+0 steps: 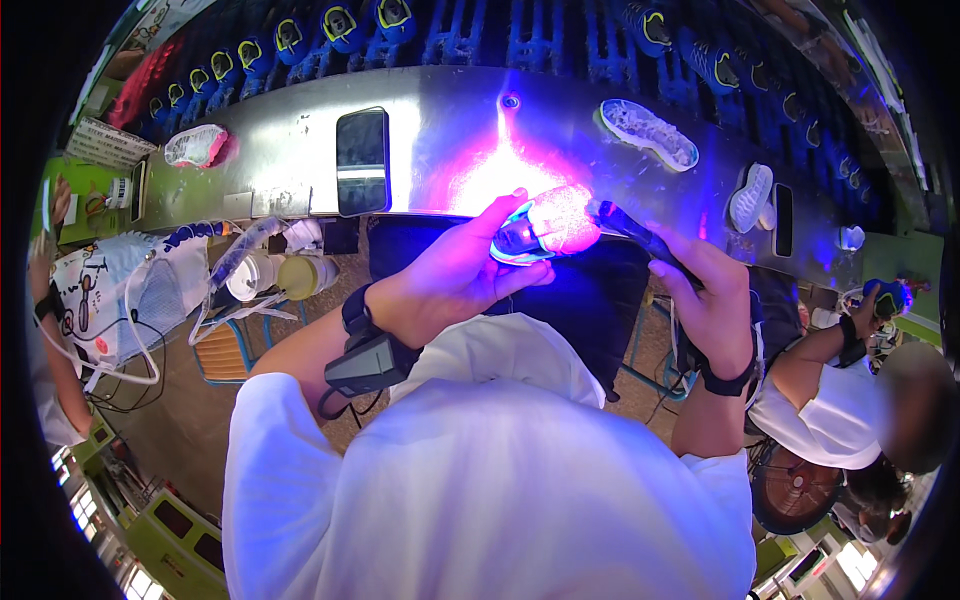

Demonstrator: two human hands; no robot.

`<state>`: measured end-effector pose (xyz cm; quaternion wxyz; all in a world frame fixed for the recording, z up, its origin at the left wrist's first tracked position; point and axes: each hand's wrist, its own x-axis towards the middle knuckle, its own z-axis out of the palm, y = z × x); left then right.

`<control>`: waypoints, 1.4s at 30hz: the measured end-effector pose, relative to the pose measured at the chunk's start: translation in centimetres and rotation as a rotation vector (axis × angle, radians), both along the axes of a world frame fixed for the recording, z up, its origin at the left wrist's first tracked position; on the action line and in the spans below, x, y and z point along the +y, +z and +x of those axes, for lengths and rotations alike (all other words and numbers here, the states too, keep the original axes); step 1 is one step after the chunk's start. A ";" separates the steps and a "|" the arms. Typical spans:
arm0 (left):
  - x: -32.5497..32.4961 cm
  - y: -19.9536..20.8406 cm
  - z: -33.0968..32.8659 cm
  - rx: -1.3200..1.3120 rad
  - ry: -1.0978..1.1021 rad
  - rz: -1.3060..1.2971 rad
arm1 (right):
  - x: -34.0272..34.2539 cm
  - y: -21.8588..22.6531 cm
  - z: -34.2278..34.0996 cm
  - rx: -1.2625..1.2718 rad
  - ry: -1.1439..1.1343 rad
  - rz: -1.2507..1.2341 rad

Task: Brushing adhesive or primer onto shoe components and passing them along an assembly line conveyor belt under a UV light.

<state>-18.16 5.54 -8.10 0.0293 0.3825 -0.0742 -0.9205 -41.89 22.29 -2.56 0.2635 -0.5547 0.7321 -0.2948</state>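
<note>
My left hand [450, 265] is closed around a shoe [563, 222], thumb on its upper side and fingers beneath. The shoe has a blue and pale edge, and its rounded end glows pink under a strong red-violet light. In my right hand [708, 290] is a slim, dark-handled brush [632, 228], its tip at the glowing end of the shoe. Whether the tip touches the surface is hard to tell. Both hands are above the near edge of the metal bench [440, 185], and dark cloth lies below them.
A phone [362, 160] lies on the bench; pale soles [648, 132] rest at both sides. Behind runs a blue rack with several shoes [342, 28]. Containers [305, 277] and a hose stand at left. At right a co-worker's hand [868, 312] holds another shoe, near a round fan [795, 485].
</note>
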 end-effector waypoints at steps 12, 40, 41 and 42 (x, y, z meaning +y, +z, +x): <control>0.4 0.5 2.8 0.149 0.086 0.601 | 0.0 -3.4 2.6 -0.151 -0.018 -0.173; -27.2 -3.9 -9.8 -0.987 -0.762 -1.998 | 4.6 -11.5 -0.9 -0.430 -0.469 -0.044; -28.7 -3.3 -11.4 -1.104 -0.862 -2.061 | 4.6 -11.5 -1.0 -0.418 -0.479 -0.057; -30.5 -3.6 -12.4 -1.087 -0.849 -2.077 | 4.4 -11.0 -0.6 -0.441 -0.524 -0.017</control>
